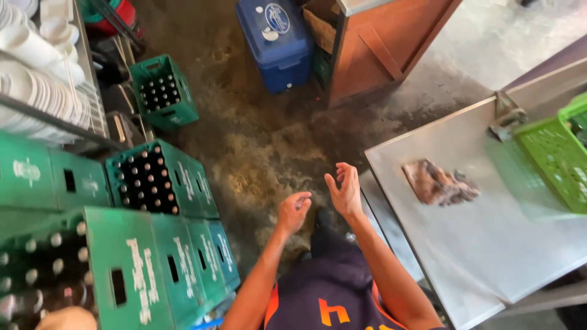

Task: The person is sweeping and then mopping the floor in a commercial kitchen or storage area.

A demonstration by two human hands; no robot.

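Hands empty: left hand (294,212) loosely curled, right hand (346,190) with fingers (340,173) spread wide, above stained concrete floor (269,146), between green plastic bottle crates (160,179) and grey metal desk (489,244) bearing crumpled brown rag (439,183).

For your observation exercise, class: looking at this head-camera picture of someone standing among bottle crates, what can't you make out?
- Green basket: cut off by the right edge; contents unseen.
- Nearest green crate: cut off at the bottom and left edges, bottles blurred.
- White dishes: cut off top left, partly behind a dark bar.
- Left hand and right hand: both open and empty; the feet are hidden by the body.
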